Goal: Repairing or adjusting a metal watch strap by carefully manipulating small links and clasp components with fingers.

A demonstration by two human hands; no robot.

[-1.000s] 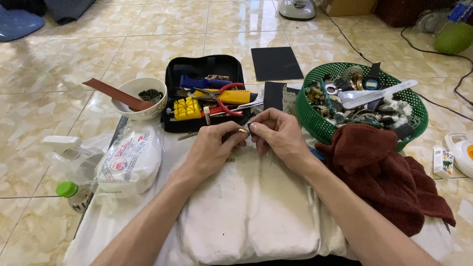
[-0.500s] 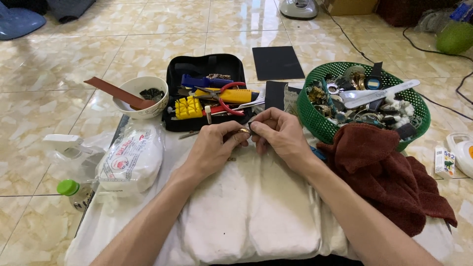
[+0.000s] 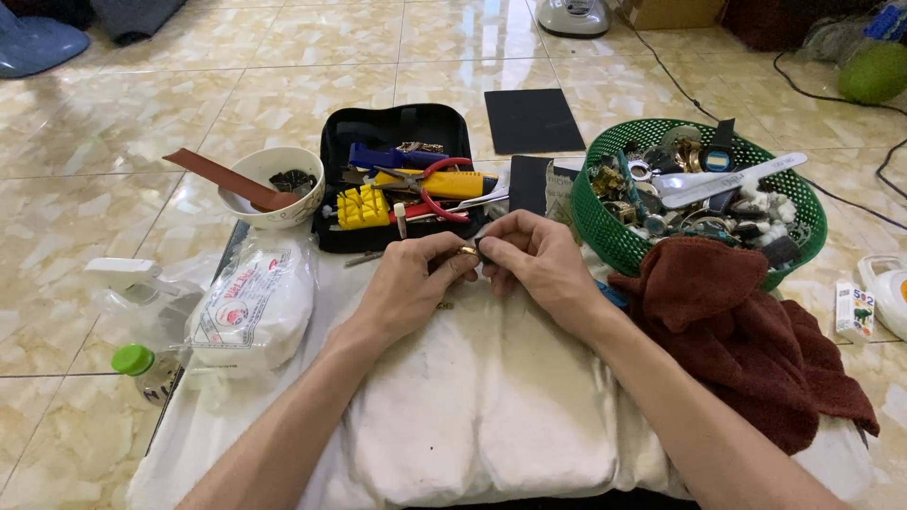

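- A folded white cloth is laid nearest to the camera, and both forearms are rested across it.
- Above the cloth, the left hand and the right hand are brought together, fingertips almost touching.
- A small gold-coloured part is pinched between thumb and forefinger of the left hand; the fingers are closed narrowly on it.
- A small dark piece is gripped by the right hand in the same narrow pinch (what exactly it is cannot be told, because it is mostly covered by the fingers).
- The two pieces are judged to be light, hard and stiff, probably metal, and easy to let slip or drop; they are best held by the edges with the fingertips, low over the cloth, so that a fall is caught softly.
- At the left, a white plastic bag and a bottle with a green cap are seen; at the right, a dark red towel is heaped.
- Further away, an open black tool case with yellow, blue and red tools is placed, beside a white bowl.
- A green basket full of small metal items (many of them round) stands at the far right.
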